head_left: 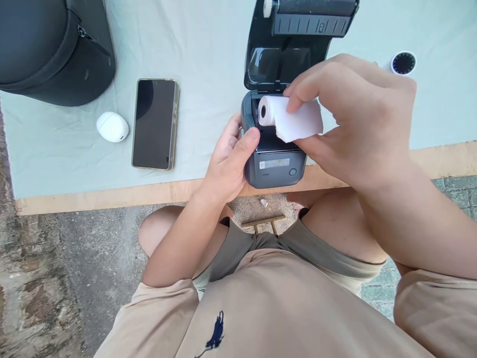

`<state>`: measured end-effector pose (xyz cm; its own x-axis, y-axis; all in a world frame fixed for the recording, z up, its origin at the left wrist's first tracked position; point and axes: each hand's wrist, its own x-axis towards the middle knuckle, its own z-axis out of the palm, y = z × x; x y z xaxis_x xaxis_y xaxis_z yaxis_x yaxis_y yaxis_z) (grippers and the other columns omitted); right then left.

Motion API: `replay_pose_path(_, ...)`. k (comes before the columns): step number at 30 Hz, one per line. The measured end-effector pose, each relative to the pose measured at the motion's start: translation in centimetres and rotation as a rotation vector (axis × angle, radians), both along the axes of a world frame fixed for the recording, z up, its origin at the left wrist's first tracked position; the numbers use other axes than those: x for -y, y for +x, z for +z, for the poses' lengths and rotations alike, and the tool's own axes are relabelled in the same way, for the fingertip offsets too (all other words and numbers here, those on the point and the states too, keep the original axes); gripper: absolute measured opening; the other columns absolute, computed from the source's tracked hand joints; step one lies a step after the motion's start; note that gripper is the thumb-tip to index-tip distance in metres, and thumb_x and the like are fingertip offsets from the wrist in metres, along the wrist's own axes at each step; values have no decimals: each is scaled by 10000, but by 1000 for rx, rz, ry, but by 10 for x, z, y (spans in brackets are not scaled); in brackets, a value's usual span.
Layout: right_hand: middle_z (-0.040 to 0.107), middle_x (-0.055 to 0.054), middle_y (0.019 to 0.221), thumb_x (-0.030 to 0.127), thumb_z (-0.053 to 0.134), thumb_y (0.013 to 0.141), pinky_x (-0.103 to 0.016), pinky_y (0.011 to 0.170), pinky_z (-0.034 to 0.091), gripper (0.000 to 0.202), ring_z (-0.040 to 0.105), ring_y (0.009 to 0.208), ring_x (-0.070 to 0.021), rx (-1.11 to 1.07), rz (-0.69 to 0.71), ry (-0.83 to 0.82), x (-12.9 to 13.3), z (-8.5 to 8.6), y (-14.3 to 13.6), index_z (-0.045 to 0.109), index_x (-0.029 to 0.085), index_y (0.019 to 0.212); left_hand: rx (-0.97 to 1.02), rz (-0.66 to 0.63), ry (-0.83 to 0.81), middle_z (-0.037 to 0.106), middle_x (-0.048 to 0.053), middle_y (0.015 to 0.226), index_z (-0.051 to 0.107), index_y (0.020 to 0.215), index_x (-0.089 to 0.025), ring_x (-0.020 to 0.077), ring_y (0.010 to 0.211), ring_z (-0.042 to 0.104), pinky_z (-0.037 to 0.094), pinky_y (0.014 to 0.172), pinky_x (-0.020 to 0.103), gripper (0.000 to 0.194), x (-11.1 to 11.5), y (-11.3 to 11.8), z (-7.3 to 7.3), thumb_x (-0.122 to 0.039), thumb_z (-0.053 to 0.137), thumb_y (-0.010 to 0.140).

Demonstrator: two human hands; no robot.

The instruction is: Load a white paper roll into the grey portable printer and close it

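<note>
1. I see the paper roll (298,117) as small, white and smooth, its dark round core facing left and its loose end ragged where it is torn. It is at the open bay of the dark printer (274,171); I cannot tell whether it touches the bottom.
2. My right hand (357,109) pinches the paper roll, fingers above and thumb beneath the loose end. My left hand (234,154) is closed around the printer's left side, thumb on the rim.
3. The printer sits at the table's wooden edge (112,196), its front reaching over it. A stretch of pale cloth (208,64) separates it from the phone (153,124), and more cloth spreads to the right, around a white cylinder (403,63) with a dark end.
4. The printer's lid (286,54) stands open, a black roller at its far end. The black zipped bag (55,49) and white oval case (112,127) hide their contents.
</note>
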<state>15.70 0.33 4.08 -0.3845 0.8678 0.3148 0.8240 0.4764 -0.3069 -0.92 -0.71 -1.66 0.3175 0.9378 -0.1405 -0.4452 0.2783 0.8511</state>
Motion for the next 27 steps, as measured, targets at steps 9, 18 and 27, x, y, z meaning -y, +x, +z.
replay_pose_path(9, 666, 31, 1034, 341, 480, 878, -406, 825, 472, 143, 613, 979, -216, -17, 33, 21, -5, -8, 1, 579, 255, 819, 9, 18, -14, 667, 40, 1102, 538, 1106, -241, 244, 1304, 494, 482, 1041, 370, 274, 0, 0, 3, -398, 530, 881)
replay_pose_path(18, 675, 64, 907, 377, 511, 861, -384, 764, 468, 135, 624, 929, -170, -108, 269, 88, 12, -15, 1, 570, 267, 809, 0, 38, -4, 669, 12, 995, 546, 1034, -241, 246, 1244, 550, 540, 924, 311, 274, 1, 0, 1, -408, 613, 827)
replay_pose_path(27, 549, -74, 1045, 415, 551, 835, -400, 866, 519, 199, 509, 1096, -200, -317, 30, -92, 10, -18, 13, 531, 266, 965, -57, 13, 3, 678, 41, 1096, 537, 1071, -237, 293, 1271, 530, 556, 936, 360, 367, 1, -2, 2, -358, 701, 765)
